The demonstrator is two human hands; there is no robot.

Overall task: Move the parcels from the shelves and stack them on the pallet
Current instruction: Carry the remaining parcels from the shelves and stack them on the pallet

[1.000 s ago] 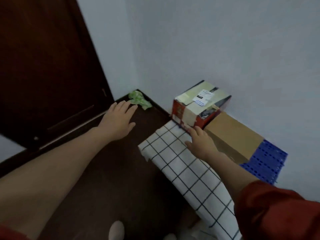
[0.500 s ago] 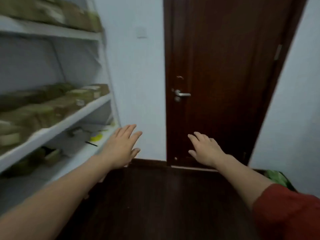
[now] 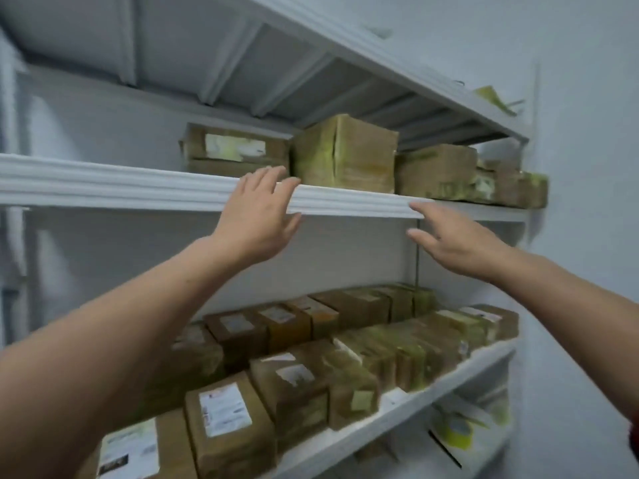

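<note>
Hovering left hand [image 3: 257, 216] and right hand [image 3: 453, 240] spread, empty, at shelf lip [image 3: 138, 188]; we are risking tall parcel [image 3: 345, 153] at 12 o'clock tipping off if gripped unevenly.

Both arms are bare from the hands back along the forearms. The left hand [image 3: 257, 219] and its wrist are uncovered. The left forearm [image 3: 103, 340] is bare all the way to the lower left corner, where the wide lens makes it look very broad. The right hand [image 3: 456, 242] and right forearm [image 3: 560, 305] are bare as well. Where the right arm leaves the frame at the right edge, a thin sliver of red sleeve [image 3: 635, 432] shows; its cut and fabric cannot be made out. The fingertips and nails are too blurred to describe.
</note>
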